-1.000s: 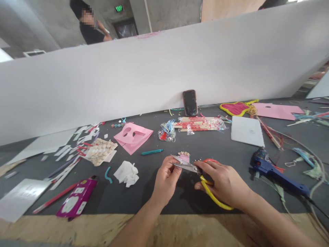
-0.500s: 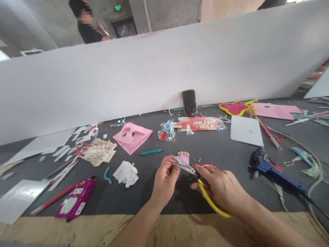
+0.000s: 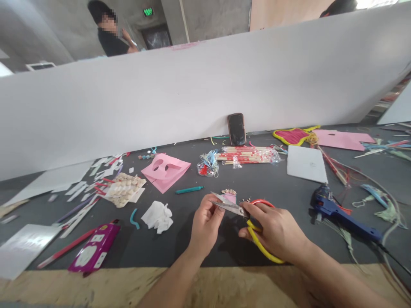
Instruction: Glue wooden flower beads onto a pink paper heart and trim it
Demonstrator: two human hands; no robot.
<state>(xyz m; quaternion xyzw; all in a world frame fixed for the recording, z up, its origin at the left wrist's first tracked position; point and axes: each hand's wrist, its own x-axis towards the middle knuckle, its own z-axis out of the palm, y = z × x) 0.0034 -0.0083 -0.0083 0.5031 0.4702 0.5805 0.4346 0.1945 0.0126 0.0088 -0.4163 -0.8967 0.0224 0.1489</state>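
My right hand point(image 3: 272, 229) is closed around the red and yellow handles of the scissors point(image 3: 231, 207), whose blades point left and stand slightly apart. My left hand point(image 3: 206, 222) is closed in a pinch at the blade tips; whatever it holds is too small to make out. Just behind the blades a small pink piece point(image 3: 230, 197) lies on the dark table, with small beige bits point(image 3: 229, 191) along its far edge. A teal pen point(image 3: 189, 190) rests to the left of it.
A blue glue gun point(image 3: 346, 216) with its cable lies at the right. Bundled sticks point(image 3: 247, 155) and a phone point(image 3: 236, 128) are behind my hands. At the left are a crumpled tissue point(image 3: 158, 217) and a purple packet point(image 3: 94, 248). A person point(image 3: 112, 40) is beyond the white partition point(image 3: 180, 94).
The scissor handles have swung slightly left and up with my right hand, and the blades look a little different in angle. My left hand is almost unmoved.
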